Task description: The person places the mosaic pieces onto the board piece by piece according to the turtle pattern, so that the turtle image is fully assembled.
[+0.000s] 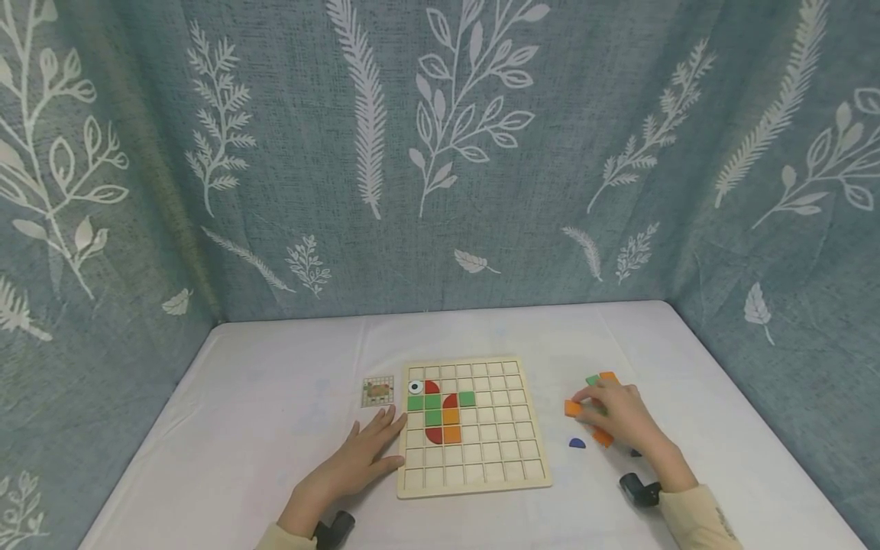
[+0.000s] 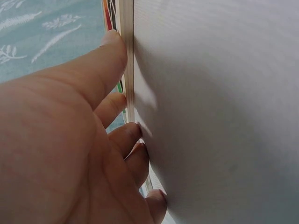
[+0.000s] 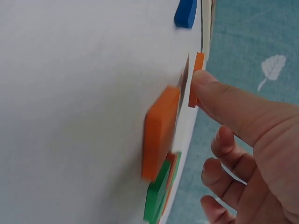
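My left hand (image 1: 360, 458) rests at the left edge of a wooden grid board (image 1: 495, 458), fingers spread, with the thumb and fingertips right at its rim. Several tiles sit in the board's upper left cells: a white eye tile (image 1: 415, 387), green squares, red rounded pieces and orange squares. Off to the right of the board, my right hand (image 1: 622, 412) pinches an orange square tile (image 3: 196, 80) between thumb and finger. That tile looks raised off the cloth in the right wrist view. Under and around this hand lie more orange tiles (image 3: 159, 135) and a green tile (image 3: 157, 191), partly hidden.
A small picture card (image 1: 378, 391) with a grid lies left of the board. Between board and right hand sits a blue half-round tile (image 1: 577, 443). White cloth (image 1: 275, 382) covers the table, and a patterned curtain (image 1: 412, 252) hangs behind and at the sides.
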Available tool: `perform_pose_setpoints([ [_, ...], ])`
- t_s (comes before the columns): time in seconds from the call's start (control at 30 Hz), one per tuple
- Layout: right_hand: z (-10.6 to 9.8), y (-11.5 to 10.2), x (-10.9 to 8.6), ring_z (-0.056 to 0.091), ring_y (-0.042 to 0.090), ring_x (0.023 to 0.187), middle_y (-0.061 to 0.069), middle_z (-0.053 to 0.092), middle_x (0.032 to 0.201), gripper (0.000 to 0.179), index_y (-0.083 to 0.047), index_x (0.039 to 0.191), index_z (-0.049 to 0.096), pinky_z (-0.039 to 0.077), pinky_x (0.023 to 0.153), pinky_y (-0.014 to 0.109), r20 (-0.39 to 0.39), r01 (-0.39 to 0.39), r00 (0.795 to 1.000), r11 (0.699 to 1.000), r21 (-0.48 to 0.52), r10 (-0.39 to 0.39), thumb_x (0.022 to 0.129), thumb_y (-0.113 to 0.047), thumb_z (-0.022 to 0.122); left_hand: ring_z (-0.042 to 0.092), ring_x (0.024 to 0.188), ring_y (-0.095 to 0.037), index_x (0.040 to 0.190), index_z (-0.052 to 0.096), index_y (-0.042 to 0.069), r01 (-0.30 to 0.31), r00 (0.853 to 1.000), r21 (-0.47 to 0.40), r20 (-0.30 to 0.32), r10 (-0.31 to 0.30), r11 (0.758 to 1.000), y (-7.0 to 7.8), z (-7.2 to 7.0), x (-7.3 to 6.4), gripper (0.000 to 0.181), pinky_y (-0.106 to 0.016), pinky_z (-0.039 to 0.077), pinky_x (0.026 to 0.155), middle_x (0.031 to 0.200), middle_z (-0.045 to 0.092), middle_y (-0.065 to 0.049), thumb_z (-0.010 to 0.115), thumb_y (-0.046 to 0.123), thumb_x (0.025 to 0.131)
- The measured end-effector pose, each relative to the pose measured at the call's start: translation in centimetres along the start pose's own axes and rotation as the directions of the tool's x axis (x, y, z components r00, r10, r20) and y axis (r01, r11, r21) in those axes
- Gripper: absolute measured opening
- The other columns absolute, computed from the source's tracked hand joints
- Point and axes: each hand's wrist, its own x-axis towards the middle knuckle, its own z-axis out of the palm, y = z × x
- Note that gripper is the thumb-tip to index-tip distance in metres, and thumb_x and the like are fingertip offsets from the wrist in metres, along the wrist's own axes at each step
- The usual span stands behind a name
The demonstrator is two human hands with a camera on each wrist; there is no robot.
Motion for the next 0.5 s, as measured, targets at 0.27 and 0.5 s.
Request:
perform_pose_setpoints([
  [0.27, 0.7, -1.3, 0.8, 0.048, 0.007, 0.070, -0.012, 0.051, 0.074, 0.019, -0.019, 0.094, 0.072, 0.033, 0.067, 0.028, -0.022, 0.075, 0.997, 0.997, 0.005, -0.075, 0.076, -0.024, 0.077, 0.015, 0.140, -0.038, 0.142, 0.036, 0.008, -0.003, 1.000, -0.003, -0.002, 0.003, 1.000, 0.1, -0.1, -0.1, 0.067, -0.062, 0.002, 0.110, 0.150, 0.026, -0.018, 0.057, 0.041, 0.088],
  [0.5, 1.1, -2.8, 1.8, 0.047, 0.005, 0.067, -0.013, 0.050, 0.073, 0.018, -0.020, 0.094, 0.072, 0.032, 0.066, 0.025, -0.030, 0.116, 0.993, 0.993, 0.020, -0.116, 0.077, -0.021, 0.076, 0.015, 0.140, -0.037, 0.143, 0.036, 0.009, 0.007, 1.000, -0.003, -0.001, -0.007, 1.000, 0.2, -0.2, -0.1, 0.066, -0.062, 0.003, 0.111, 0.151, 0.025, -0.017, 0.057, 0.041, 0.088],
])
